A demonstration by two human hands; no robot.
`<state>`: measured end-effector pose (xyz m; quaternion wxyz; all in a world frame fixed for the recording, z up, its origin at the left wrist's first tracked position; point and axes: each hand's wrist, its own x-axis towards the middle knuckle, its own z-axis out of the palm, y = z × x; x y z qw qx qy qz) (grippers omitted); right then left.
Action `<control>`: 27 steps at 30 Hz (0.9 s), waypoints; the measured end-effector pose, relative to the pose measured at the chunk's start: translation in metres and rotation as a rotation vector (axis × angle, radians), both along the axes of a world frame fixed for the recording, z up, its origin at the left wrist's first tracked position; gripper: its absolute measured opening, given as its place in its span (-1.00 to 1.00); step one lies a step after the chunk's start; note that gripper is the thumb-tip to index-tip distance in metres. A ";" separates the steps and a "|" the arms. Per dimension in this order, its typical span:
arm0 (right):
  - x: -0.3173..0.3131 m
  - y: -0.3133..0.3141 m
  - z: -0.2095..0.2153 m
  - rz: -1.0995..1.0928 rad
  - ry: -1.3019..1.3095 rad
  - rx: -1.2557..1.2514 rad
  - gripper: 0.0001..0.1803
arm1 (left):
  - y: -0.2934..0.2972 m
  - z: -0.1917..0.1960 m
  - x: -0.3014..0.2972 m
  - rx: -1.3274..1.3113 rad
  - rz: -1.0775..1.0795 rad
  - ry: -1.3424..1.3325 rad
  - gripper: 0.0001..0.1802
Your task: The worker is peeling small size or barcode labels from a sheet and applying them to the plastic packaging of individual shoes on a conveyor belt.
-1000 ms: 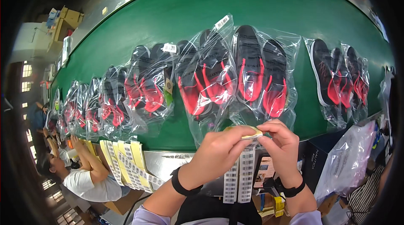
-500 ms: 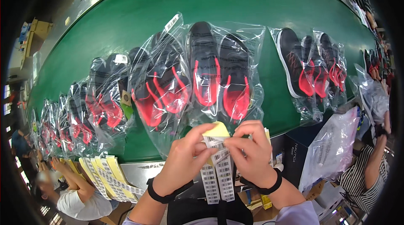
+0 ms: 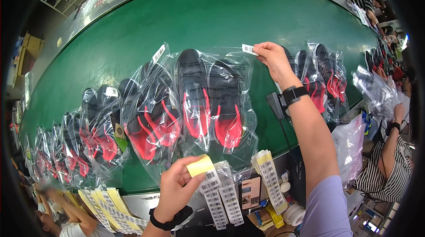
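Observation:
In my left hand [image 3: 173,189], thumb and fingers pinch a strip of barcode labels [image 3: 213,195] with a curled yellow backing, hanging below the near table edge. My right hand [image 3: 275,60] is stretched out over the table, its fingertips closed on a single white barcode label [image 3: 249,49]. That label is at the upper right corner of a clear plastic bag [image 3: 248,66]; whether it touches the film I cannot tell. Inside the bag lies a pair of black shoes [image 3: 192,75] with red heels. Left of it, another bagged pair [image 3: 152,86] has a white label [image 3: 158,53] on its upper corner.
More bagged shoes [image 3: 99,104] line the green table [image 3: 186,15] at left, others [image 3: 330,68] at right. Label sheets [image 3: 104,206] hang at the near left edge, another stack [image 3: 269,179] near centre. A black device [image 3: 275,104] stands under my right forearm. Co-workers are on both sides.
My right hand has left the strip and reached far up and right with one label. My left hand has moved down and left with the strip. The bags appear lower and further left.

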<state>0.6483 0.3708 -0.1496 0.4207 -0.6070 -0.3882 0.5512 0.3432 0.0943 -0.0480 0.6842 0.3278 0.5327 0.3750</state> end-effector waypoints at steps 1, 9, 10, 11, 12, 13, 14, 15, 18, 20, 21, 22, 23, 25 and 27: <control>-0.003 0.006 -0.002 0.009 -0.032 0.004 -0.92 | 0.000 0.001 -0.002 -0.018 -0.013 0.018 -0.61; -0.014 0.021 -0.033 0.008 -0.241 0.006 -0.89 | -0.001 -0.005 0.001 -0.018 0.004 0.005 -0.63; -0.013 0.020 -0.037 -0.003 -0.294 0.039 -0.89 | -0.001 -0.007 0.003 -0.001 0.003 -0.005 -0.63; -0.015 0.018 -0.039 0.040 -0.397 0.035 -0.91 | 0.000 -0.006 0.005 -0.017 0.010 -0.013 -0.61; -0.015 0.016 -0.039 0.055 -0.477 0.056 -0.91 | 0.002 -0.005 0.008 -0.033 0.016 -0.022 -0.60; -0.014 0.012 -0.038 0.070 -0.559 0.076 -0.90 | 0.003 -0.004 0.011 -0.048 0.021 -0.034 -0.59; -0.013 0.009 -0.035 0.087 -0.642 0.096 -0.89 | 0.003 -0.003 0.012 -0.053 0.012 -0.037 -0.56; -0.010 0.008 -0.031 0.092 -0.683 0.106 -0.81 | 0.004 -0.002 0.011 -0.058 0.002 -0.043 -0.54; 0.017 -0.014 0.007 0.054 -0.383 0.098 -0.78 | 0.002 0.001 0.010 -0.077 -0.002 -0.060 -0.48; 0.062 -0.035 0.040 0.103 -0.388 0.146 -0.71 | -0.001 0.001 0.012 -0.052 0.016 -0.076 -0.47; 0.078 -0.046 0.051 0.279 -0.703 0.132 -0.62 | -0.005 -0.001 0.009 -0.029 0.050 -0.052 -0.48; 0.099 -0.062 0.064 0.449 -1.033 0.119 -0.53 | -0.008 -0.003 0.010 -0.003 0.077 -0.044 -0.48; 0.124 -0.084 0.071 0.599 -1.081 0.084 -0.42 | -0.012 -0.007 0.010 -0.026 0.054 -0.051 -0.51; 0.150 -0.129 0.072 0.814 -1.266 0.150 -0.27 | -0.017 -0.011 0.010 -0.064 -0.002 -0.064 -0.57; 0.139 -0.153 0.064 0.884 -1.482 0.215 -0.19 | -0.027 -0.009 0.009 -0.082 0.005 0.011 -0.63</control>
